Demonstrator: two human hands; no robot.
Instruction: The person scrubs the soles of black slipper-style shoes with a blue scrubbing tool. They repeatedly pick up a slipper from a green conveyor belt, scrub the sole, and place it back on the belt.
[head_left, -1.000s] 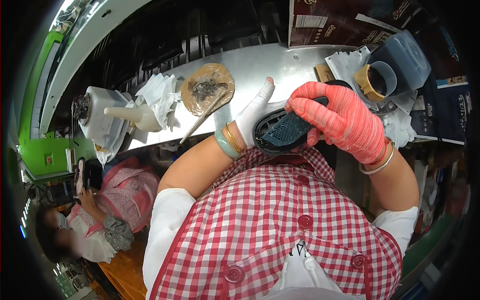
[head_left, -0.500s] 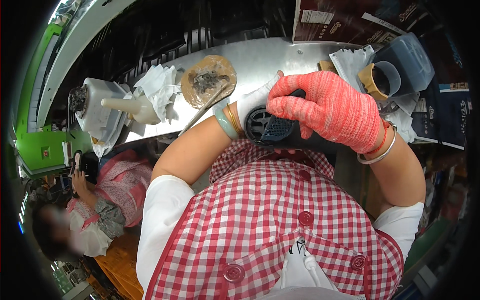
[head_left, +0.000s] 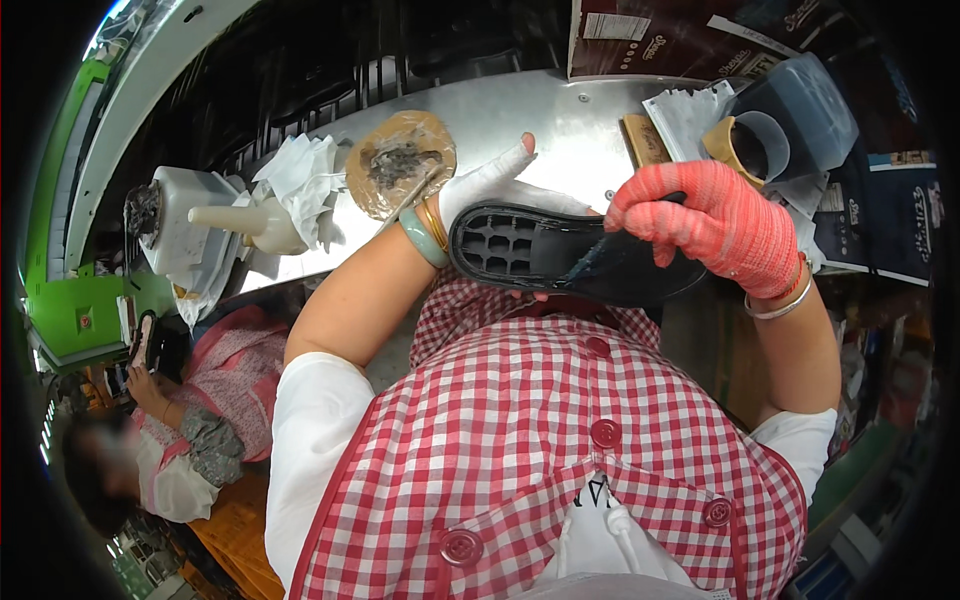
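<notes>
A black shoe sole [head_left: 500,280] lies across in front of me, its heel end with square hollows toward the left. My left hand [head_left: 490,188], in a white glove with bare fingertips, supports it from behind and below; the thumb points up and fingertips show under the near edge. Over the sole's right part is my right hand [head_left: 700,225], in a red knitted glove. Its fingers are closed on a dark slim tool [head_left: 676,197], whose end pokes out above them; the rest is hard to make out. A glossy streak [head_left: 590,258] crosses the sole's middle.
On the metal bench [head_left: 490,110] lie a film-wrapped brown disc [head_left: 400,165] with dark residue, crumpled white paper [head_left: 300,185] and a pale nozzled bottle [head_left: 255,222]. A tan block [head_left: 645,140] and a clear plastic container [head_left: 800,115] stand right. Another person [head_left: 190,430] sits left.
My right hand has moved right along the sole, uncovering its heel hollows and middle. My left hand has shifted left with its thumb raised, and the sole has shifted left.
</notes>
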